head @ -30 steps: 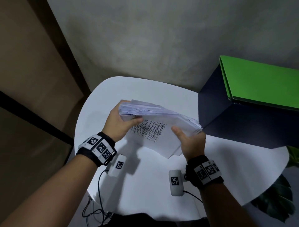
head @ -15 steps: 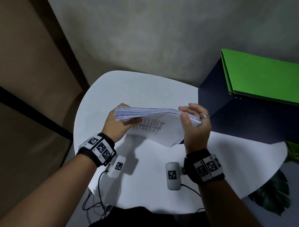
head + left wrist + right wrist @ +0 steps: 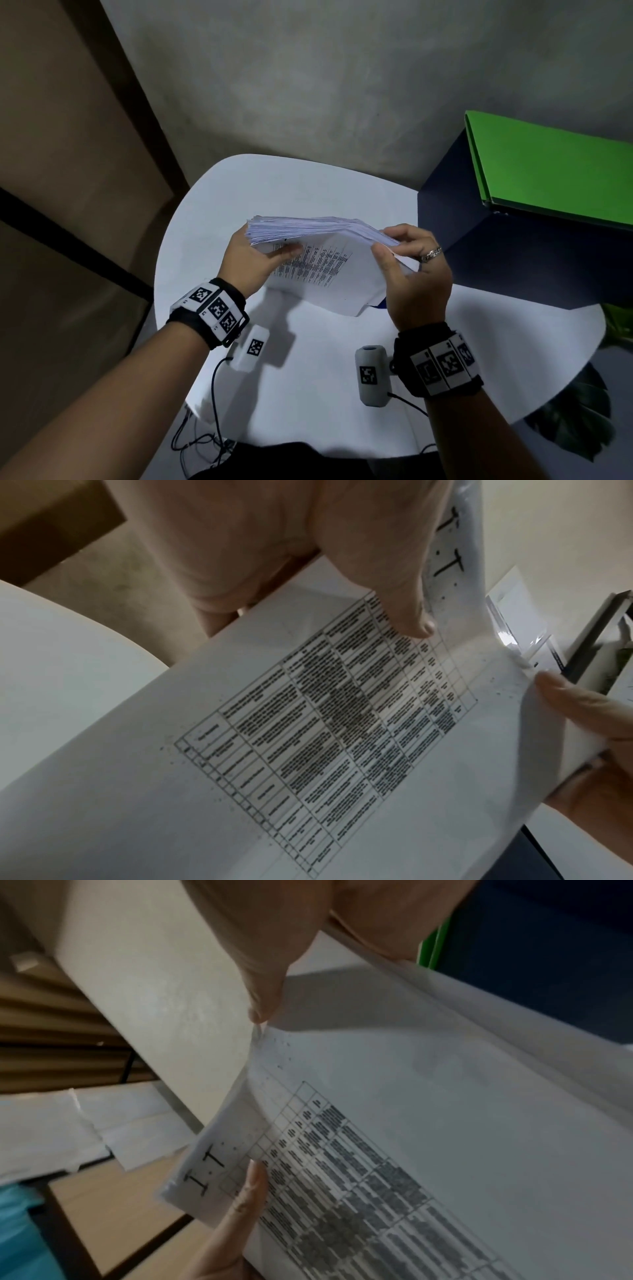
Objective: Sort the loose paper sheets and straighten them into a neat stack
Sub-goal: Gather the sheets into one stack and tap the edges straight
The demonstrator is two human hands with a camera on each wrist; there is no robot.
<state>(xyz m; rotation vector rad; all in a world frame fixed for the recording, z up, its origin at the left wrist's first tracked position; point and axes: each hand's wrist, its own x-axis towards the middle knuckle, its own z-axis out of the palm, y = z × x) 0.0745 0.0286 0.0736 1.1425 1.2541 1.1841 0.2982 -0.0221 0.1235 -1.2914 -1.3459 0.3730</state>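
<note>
Nearest, both hands hold the sheets (image 3: 318, 260) up off the worktop (image 3: 308, 377). The left hand (image 3: 250, 263) grips the left end, thumb on the printed table. The right hand (image 3: 416, 274) curls round the right end, thumb in front and fingers behind. The top edges fan unevenly, so the step in hand looks like squaring the bundle. Next, I judge, the lower edge should be tapped on the worktop with both grips loosened. Beyond stands a dark box (image 3: 513, 260) bearing a green folder (image 3: 555, 171).
</note>
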